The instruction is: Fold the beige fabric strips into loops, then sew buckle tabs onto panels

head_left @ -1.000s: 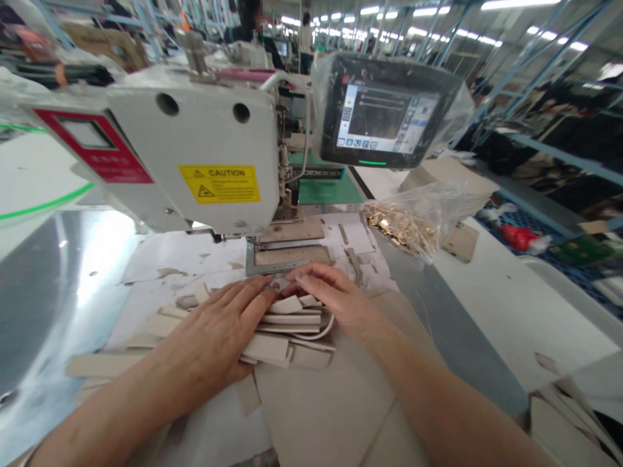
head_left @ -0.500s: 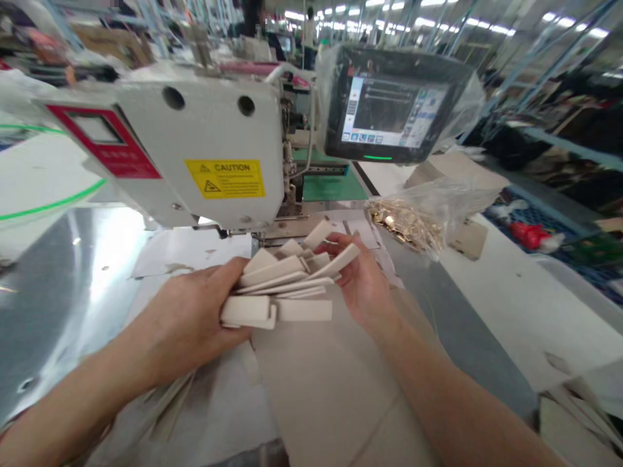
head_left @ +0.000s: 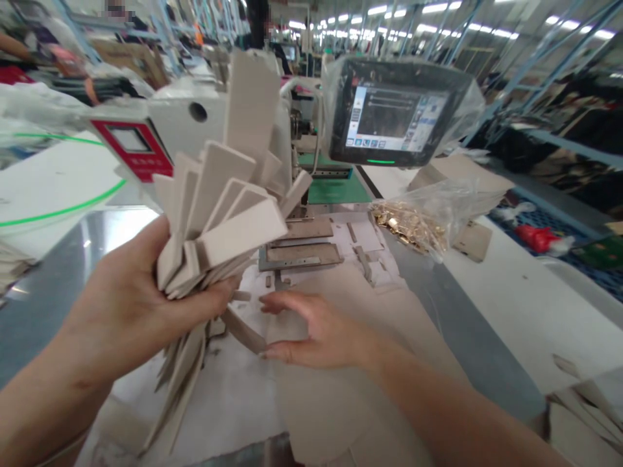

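My left hand [head_left: 131,305] is raised and shut on a thick fanned bundle of beige flat strips [head_left: 219,207], which point up and down from my grip. My right hand [head_left: 311,327] lies low and apart from the bundle, fingers curved and holding nothing. Its fingertips are near a curved beige strip [head_left: 243,331] lying over a white paper sheet [head_left: 228,395]. Below my right hand is a large beige sheet [head_left: 321,415]. The bundle hides much of the sewing machine head [head_left: 192,123].
A metal clamp plate [head_left: 299,256] sits under the machine, past my hands. A plastic-wrapped touchscreen [head_left: 394,110] hangs at right, above a clear bag of small gold pieces [head_left: 409,227]. A polished steel table surface [head_left: 92,259] spreads left. Stacked beige pieces [head_left: 579,428] lie at lower right.
My left hand has lifted the strips from the work surface and fanned them upward. My right hand has moved off the strips and dropped lower, and the view has shifted slightly.
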### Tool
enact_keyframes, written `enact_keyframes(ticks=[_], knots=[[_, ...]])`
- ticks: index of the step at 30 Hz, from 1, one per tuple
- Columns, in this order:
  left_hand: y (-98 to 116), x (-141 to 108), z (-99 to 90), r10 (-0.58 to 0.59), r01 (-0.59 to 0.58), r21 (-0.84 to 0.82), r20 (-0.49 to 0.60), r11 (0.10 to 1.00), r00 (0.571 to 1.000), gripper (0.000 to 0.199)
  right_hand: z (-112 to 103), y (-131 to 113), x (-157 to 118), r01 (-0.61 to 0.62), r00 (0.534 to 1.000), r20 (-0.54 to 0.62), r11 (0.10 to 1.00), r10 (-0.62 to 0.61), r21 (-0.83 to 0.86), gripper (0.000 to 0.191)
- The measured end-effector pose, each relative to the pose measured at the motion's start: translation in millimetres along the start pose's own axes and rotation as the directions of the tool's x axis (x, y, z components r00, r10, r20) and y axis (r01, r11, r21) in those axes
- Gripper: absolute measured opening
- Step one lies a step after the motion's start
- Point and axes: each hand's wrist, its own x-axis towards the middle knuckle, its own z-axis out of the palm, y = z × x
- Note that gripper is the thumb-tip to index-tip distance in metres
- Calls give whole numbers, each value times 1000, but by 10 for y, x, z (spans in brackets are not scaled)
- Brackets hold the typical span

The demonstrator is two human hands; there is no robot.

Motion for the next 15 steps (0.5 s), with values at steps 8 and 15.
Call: enact_keyframes(ticks=[8,15], knots=[[97,-70,201,-83,102,-342,71,934,994,36,68,-110,64,-112,993,11,893,119,435,117],[50,-154,259,-49,44,-349,-4,936,999,44,185,-121,144,-155,974,-13,708,226,689,52]])
